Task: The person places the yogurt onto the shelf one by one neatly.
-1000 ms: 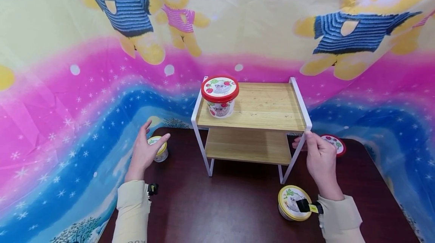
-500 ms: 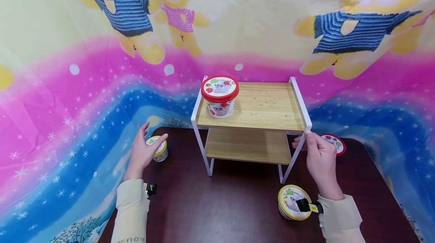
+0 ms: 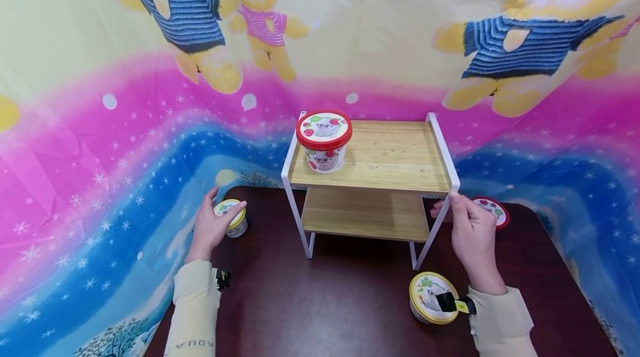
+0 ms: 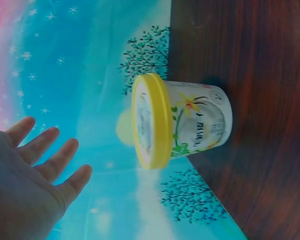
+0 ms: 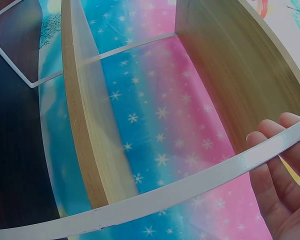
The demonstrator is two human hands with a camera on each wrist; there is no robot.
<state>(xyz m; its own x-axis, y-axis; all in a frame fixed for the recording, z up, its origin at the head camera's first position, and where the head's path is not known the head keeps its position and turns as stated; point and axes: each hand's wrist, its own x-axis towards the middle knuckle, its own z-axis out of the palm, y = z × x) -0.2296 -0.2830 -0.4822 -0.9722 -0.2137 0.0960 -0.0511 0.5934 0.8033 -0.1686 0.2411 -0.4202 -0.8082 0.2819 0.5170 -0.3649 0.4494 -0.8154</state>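
My left hand (image 3: 211, 227) is spread beside a yellow-lidded ice cream tub (image 3: 237, 227) at the table's left back. In the left wrist view a gap separates the fingers from that tub (image 4: 197, 120), which stands upright. My right hand (image 3: 474, 229) holds the white right-front post of a two-tier shelf (image 3: 385, 151). The right wrist view shows the fingers (image 5: 272, 132) curled round the white metal post (image 5: 190, 187). A red-lidded tub (image 3: 325, 149) with strawberry print stands on the left of the top board.
A second yellow-lidded tub (image 3: 433, 298) stands in front of the shelf's right leg, partly behind the wrist strap. Behind my right hand is another red-lidded tub (image 3: 492, 212). A printed cloth (image 3: 370, 40) hangs behind the dark table (image 3: 310, 307).
My left hand has shifted very slightly at the left tub, fingers lowering a little. The right hand, the shelf and the tubs stay where they were.
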